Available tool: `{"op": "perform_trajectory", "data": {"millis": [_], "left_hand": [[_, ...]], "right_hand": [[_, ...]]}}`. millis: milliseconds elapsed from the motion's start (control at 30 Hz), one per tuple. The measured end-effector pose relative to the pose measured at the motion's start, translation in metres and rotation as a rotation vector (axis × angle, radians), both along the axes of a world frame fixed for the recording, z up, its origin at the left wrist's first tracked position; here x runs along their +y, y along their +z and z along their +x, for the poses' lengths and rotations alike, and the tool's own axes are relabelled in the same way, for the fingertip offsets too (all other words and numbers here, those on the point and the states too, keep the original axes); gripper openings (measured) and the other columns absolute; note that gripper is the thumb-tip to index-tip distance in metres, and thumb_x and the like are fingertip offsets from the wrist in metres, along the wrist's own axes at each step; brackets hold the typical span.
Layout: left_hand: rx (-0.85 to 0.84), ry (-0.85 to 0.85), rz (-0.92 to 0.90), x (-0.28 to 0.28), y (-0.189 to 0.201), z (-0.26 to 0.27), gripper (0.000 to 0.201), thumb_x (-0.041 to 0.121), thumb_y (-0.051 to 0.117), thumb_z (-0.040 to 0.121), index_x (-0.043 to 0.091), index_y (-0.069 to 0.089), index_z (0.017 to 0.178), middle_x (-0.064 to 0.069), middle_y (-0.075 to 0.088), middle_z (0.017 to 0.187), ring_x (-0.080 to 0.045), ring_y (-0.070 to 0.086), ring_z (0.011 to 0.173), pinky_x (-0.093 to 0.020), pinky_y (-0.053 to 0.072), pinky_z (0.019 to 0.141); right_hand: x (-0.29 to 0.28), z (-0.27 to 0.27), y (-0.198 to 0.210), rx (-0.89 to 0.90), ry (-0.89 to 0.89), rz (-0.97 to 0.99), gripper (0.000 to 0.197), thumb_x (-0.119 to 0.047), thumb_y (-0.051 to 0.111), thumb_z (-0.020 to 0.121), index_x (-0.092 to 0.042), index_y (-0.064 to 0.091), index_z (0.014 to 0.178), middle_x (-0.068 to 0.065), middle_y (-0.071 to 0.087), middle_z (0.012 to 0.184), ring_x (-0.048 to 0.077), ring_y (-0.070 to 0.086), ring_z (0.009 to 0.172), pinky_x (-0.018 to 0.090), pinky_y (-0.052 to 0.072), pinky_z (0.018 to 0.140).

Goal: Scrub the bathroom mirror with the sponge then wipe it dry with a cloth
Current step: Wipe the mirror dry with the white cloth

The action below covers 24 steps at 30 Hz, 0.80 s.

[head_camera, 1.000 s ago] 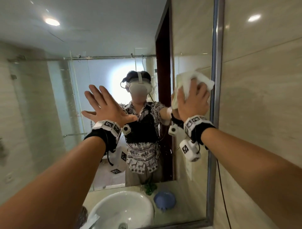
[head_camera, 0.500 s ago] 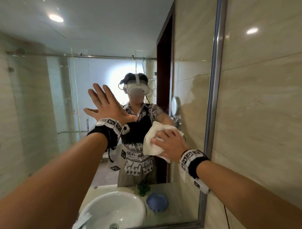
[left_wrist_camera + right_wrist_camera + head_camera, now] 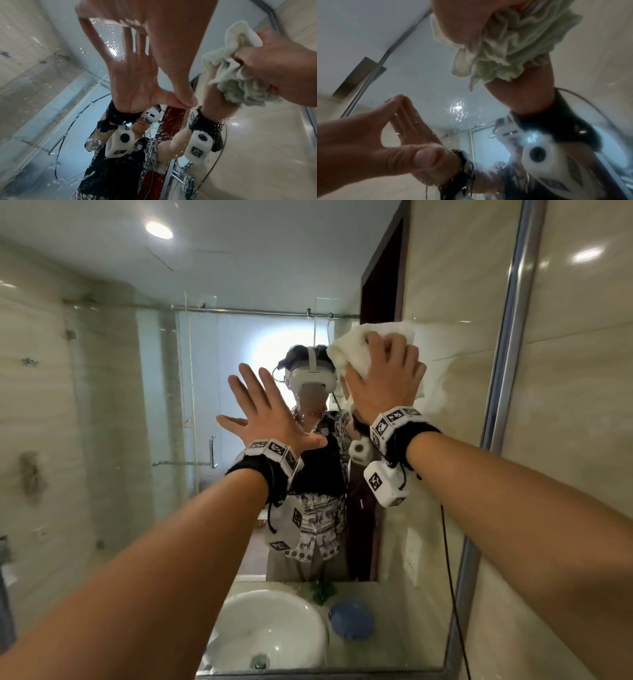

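The mirror (image 3: 144, 440) fills the wall ahead, its glass speckled with water drops (image 3: 111, 44). My right hand (image 3: 387, 378) grips a bunched white cloth (image 3: 352, 347) and presses it against the upper right part of the glass. The cloth (image 3: 235, 70) shows crumpled under the fingers in the left wrist view, and again (image 3: 508, 44) in the right wrist view. My left hand (image 3: 263, 409) lies flat on the mirror with fingers spread, to the left of and lower than the cloth. No sponge is in view.
The mirror's metal frame (image 3: 507, 371) runs down the right side, with a tiled wall (image 3: 579, 405) beyond. Reflected at the bottom are a white basin (image 3: 270, 631) and a blue round object (image 3: 351, 619) on the counter. A cable (image 3: 448, 559) hangs from my right wrist.
My right hand swept the cloth from the upper right edge down to mid-height, then back up and right of centre. The left hand stayed flat on the glass.
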<state>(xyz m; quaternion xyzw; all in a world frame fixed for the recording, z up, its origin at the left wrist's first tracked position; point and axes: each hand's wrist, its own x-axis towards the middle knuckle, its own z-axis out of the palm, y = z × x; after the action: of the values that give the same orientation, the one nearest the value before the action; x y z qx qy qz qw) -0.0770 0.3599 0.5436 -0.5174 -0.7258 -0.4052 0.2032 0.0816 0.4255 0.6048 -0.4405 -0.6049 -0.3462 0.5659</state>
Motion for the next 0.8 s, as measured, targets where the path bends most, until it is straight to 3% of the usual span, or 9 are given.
{"op": "perform_trajectory", "data": {"millis": [167,300,467,700,800], "left_hand": [[0.071,-0.005,-0.037,-0.001,-0.002,-0.013,0.16,0.086,0.071,0.042,0.017,-0.021,0.152,-0.008,-0.031,0.158,-0.032,-0.026,0.146,-0.078,0.004,0.103],[0.247,-0.038,-0.081,-0.02,-0.012,-0.039,0.149,0.074,0.079,0.051,0.02,-0.014,0.154,-0.005,-0.029,0.159,-0.032,-0.021,0.148,-0.074,0.005,0.108],[0.393,0.011,-0.156,-0.028,-0.015,-0.076,0.154,0.079,0.076,0.048,0.017,-0.017,0.154,-0.008,-0.031,0.158,-0.033,-0.023,0.147,-0.075,0.005,0.107],[0.434,0.044,-0.168,-0.026,-0.02,-0.077,0.158,0.085,0.07,0.046,0.012,-0.018,0.153,-0.011,-0.031,0.158,-0.033,-0.024,0.147,-0.075,0.007,0.108],[0.432,0.049,-0.167,-0.027,-0.02,-0.077,0.156,0.085,0.07,0.048,0.012,-0.022,0.152,-0.011,-0.033,0.157,-0.032,-0.026,0.146,-0.075,0.005,0.109]], "right_hand": [[0.003,-0.005,-0.026,0.01,0.041,0.011,0.046,-0.056,0.052,0.084,-0.029,0.05,0.12,0.003,0.052,0.114,0.027,0.048,0.104,0.042,0.04,0.086],[-0.002,-0.003,-0.035,-0.043,0.074,-0.016,0.048,-0.058,0.053,0.083,-0.029,0.05,0.12,0.002,0.052,0.115,0.027,0.047,0.106,0.043,0.04,0.087],[-0.012,0.007,-0.041,-0.176,0.139,-0.118,0.052,-0.065,0.044,0.086,-0.03,0.05,0.123,-0.003,0.049,0.122,0.025,0.042,0.112,0.043,0.033,0.093],[-0.019,0.008,-0.06,-0.229,0.224,-0.161,0.032,-0.049,0.046,0.093,-0.029,0.057,0.114,-0.009,0.055,0.12,0.02,0.047,0.114,0.041,0.034,0.094],[-0.022,0.005,-0.088,-0.365,0.213,-0.149,0.03,-0.047,0.053,0.091,-0.028,0.058,0.113,-0.008,0.058,0.118,0.019,0.051,0.109,0.039,0.033,0.092]]}}
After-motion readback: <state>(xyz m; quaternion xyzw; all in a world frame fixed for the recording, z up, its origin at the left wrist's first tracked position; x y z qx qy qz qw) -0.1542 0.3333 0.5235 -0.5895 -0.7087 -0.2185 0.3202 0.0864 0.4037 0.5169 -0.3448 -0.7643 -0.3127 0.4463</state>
